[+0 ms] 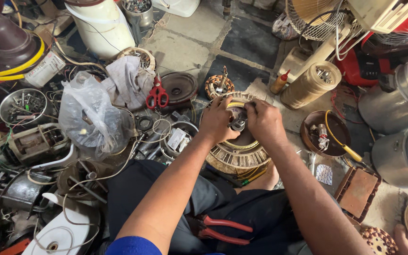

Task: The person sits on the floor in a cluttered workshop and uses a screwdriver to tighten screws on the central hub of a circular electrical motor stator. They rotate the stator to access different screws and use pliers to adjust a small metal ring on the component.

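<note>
Stone floor cluttered; both hands, left point(217, 120) and right point(263, 122), grasping fan motor point(238, 152), shaft upward.

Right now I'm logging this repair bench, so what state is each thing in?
left hand: gripping the motor's rim
right hand: fingers on the motor's centre hub
fan motor: round, cover off, resting by the person's legs
red scissors: shut, lying flat
red pliers: handles apart, on the lap
plastic bag: crumpled, filled
glue bottle: capped, leaning
</note>
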